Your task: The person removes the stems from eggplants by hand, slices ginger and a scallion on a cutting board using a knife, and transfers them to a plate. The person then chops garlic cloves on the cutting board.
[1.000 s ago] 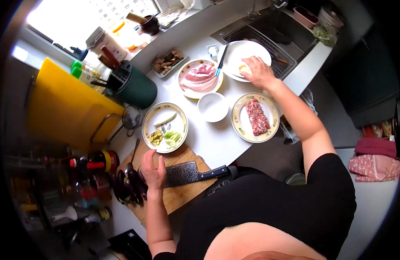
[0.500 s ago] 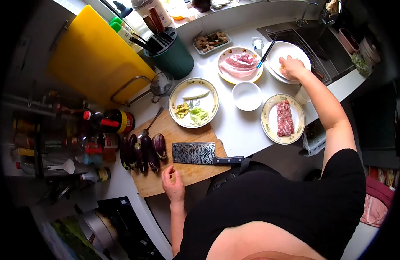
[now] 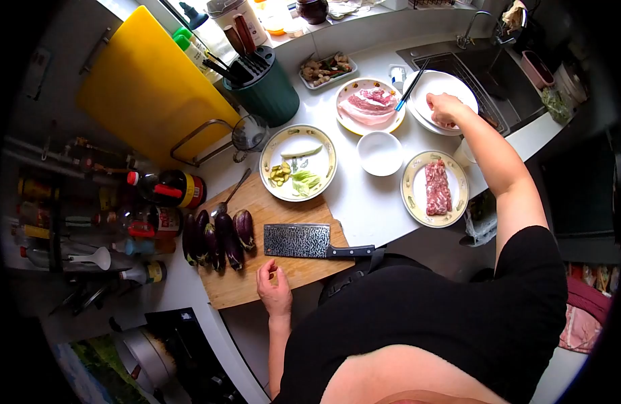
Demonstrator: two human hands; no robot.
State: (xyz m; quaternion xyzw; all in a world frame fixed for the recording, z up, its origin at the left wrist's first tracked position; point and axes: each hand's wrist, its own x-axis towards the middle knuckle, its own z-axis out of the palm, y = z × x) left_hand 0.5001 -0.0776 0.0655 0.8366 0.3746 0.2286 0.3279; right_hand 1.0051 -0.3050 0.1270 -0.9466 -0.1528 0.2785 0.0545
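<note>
Right hand (image 3: 445, 110)'s over the white plate (image 3: 452, 82), can't really tell its grip; left hand (image 3: 275, 292)'s grip is loosely apart. Patterned plate (image 3: 415, 183)'s got minced meat (image 3: 438, 188), yellow-rimmed plate (image 3: 366, 129) raw pork (image 3: 368, 108).

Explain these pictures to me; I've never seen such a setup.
No machine here: a person works with two bare hands, and every picture comes from one camera worn on their head, looking forward and down. The left hand is at the near edge of the wooden board, with nothing visible in it. The right hand reaches over a white plate; whether it holds anything is hidden. On the board lie a cleaver and dark eggplants. Farther off are a white bowl and plates with cut vegetables and raw meat.
</note>
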